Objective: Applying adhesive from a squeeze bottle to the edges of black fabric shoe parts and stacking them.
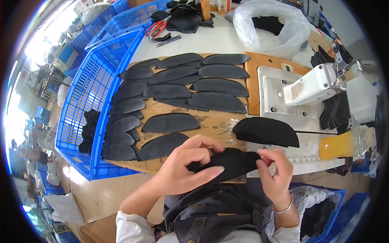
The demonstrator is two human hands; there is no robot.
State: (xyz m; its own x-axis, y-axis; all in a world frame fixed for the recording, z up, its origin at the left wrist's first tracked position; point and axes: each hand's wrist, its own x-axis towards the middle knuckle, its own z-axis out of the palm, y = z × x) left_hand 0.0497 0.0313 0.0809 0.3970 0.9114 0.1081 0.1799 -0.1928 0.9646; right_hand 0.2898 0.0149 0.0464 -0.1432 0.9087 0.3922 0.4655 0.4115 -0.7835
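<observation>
A worker's two hands grip a single black crescent-shaped fabric piece (229,164) just above the near edge of the surface (227,40), over the lap of a dark apron (214,214). The left hand (184,164) closes over the piece's left end, thumb underneath and fingers curled across the top, while the right hand (275,172), a silver bangle (283,208) at its wrist, pinches the right tip between thumb and fingertips. Beyond the hands, a brown cardboard sheet (214,121) lies on the surface, covered with rows of matching black crescents (182,85) set out side by side and partly overlapping; one more black half-round piece (265,131) rests just right of the sheet, near the metal plate (279,97) of a white sewing machine (314,85). A bottle of orange drink (344,143) lies on its side at the surface's right edge. To the left, a blue plastic crate (93,81) holds a small stack of black pieces (89,131). At the far end of the surface sit red-handled scissors (158,27), a heap of black cut pieces (182,18) and a clear plastic bag (269,24) with dark material inside.
</observation>
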